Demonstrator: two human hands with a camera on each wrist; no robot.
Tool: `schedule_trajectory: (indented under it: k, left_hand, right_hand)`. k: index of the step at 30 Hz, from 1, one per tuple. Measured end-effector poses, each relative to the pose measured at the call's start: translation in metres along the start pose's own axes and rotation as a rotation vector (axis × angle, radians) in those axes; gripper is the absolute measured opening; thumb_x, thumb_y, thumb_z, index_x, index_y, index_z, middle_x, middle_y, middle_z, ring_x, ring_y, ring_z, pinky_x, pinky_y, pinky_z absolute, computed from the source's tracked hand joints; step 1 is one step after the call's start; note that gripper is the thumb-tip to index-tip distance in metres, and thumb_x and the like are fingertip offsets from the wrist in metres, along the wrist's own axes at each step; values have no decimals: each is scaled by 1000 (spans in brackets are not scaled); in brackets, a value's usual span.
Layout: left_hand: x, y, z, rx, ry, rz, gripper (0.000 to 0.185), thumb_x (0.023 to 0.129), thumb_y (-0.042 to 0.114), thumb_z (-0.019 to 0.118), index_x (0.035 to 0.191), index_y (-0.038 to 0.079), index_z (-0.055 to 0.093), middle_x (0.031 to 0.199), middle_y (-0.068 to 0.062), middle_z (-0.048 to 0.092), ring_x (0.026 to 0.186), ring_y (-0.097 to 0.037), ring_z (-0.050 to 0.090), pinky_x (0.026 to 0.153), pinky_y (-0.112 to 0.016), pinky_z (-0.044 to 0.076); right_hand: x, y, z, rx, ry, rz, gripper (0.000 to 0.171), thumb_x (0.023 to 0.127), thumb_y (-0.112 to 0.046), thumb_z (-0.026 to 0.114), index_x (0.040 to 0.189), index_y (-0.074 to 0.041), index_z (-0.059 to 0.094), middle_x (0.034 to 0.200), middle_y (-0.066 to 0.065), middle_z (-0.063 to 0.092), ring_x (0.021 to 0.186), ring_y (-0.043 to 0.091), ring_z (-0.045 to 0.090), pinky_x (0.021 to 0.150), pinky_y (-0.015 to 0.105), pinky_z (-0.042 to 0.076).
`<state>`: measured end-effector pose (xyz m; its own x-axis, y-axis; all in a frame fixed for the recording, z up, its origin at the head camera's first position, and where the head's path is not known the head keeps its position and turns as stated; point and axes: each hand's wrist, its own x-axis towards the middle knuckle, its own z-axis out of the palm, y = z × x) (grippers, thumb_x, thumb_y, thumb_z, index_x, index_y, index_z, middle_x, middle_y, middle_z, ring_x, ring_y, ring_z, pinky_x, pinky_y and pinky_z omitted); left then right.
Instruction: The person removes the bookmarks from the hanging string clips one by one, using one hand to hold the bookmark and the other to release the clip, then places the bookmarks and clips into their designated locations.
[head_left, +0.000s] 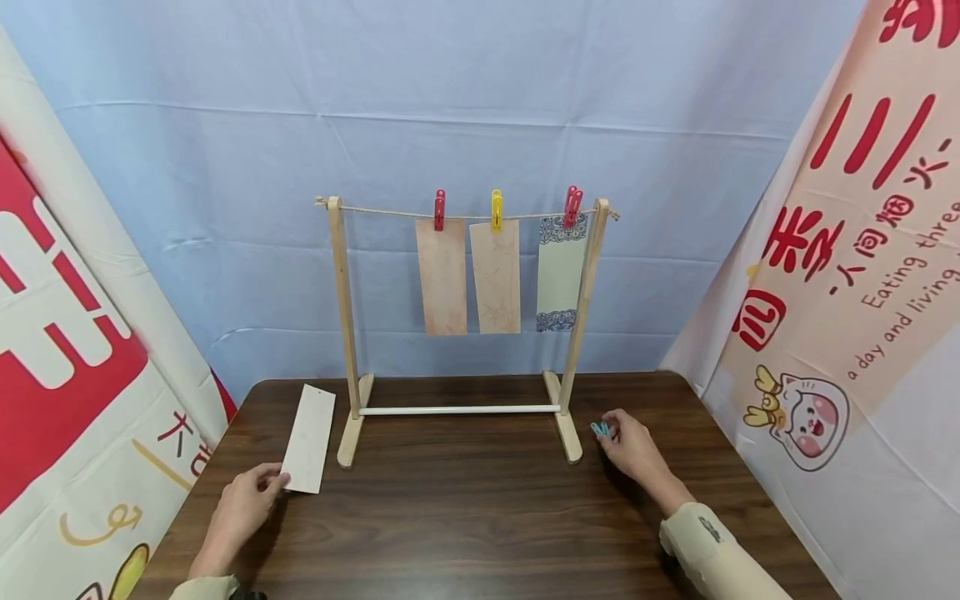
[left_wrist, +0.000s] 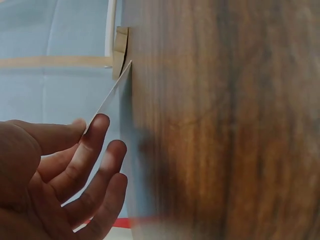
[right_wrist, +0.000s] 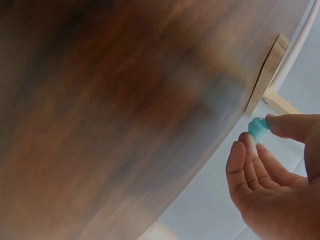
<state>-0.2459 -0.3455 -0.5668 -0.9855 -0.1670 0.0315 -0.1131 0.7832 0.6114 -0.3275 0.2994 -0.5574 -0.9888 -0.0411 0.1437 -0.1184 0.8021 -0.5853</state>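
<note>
My left hand (head_left: 247, 506) pinches the lower left corner of a pale paper card (head_left: 309, 437) between thumb and fingers. Seen edge-on in the left wrist view, the card (left_wrist: 111, 97) slants up from the fingertips, its far end close to the tabletop. On the right, my right hand (head_left: 636, 446) holds a small blue clothespin (head_left: 601, 428) between thumb and fingertips, just beside the rack's right foot. The right wrist view shows the clothespin (right_wrist: 258, 128) in that pinch, the other fingers loosely bent. Between the hands stands a wooden rack (head_left: 342, 308) with a rope line.
From the rope hang two beige cards (head_left: 442, 279), one under a red clothespin (head_left: 439, 210) and one under a yellow clothespin (head_left: 497, 210). A blue-patterned card (head_left: 560, 275) hangs at right from red clothespins (head_left: 573, 207). A white bar (head_left: 459, 410) joins the feet above the dark wooden table (head_left: 465, 517).
</note>
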Motion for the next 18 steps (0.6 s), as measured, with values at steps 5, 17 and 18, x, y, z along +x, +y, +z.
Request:
schedule_trajectory:
  k: [5,17,18]
  left_hand:
    - [3,-1,-1,28,-19,-33,43,107,33,66,133,-2,70,108,-13,78,101,-40,73,77,-61,55]
    - [6,7,-2,88,-23,-111,37,106,30,66,129,1,71,102,-9,73,84,-29,67,64,-51,51]
    - [7,7,-1,90,-23,-115,36,106,30,65,128,2,71,102,-9,73,85,-29,68,65,-51,51]
  right_hand:
    - [2,0,1,-25,-14,4,36,101,-5,71,132,9,60,95,11,63,78,21,56,70,40,48]
    - [3,1,3,-48,-50,21,33,98,-3,74,126,9,61,93,13,64,78,22,58,67,39,49]
    - [3,1,3,-47,-55,22,33,99,-4,73,127,9,61,93,13,64,78,22,58,67,39,49]
